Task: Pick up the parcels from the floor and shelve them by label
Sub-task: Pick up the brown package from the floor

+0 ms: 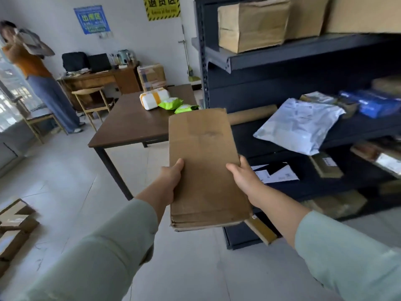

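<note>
I hold a flat brown cardboard parcel (204,161) out in front of me at waist height, its plain side up. My left hand (171,181) grips its left edge and my right hand (245,179) grips its right edge, thumbs on top. The dark metal shelf unit (260,59) stands just to the right of the parcel. On its middle shelf lie a grey plastic mailer (297,124), a cardboard tube (251,115) and a blue package (377,103). More brown parcels (15,227) lie on the floor at the lower left.
A dark wooden table (130,127) with white and green packets stands ahead. Large cartons (251,25) fill the top shelf. A person in an orange top (28,59) stands far left by a chair. A desk (102,79) lines the back wall.
</note>
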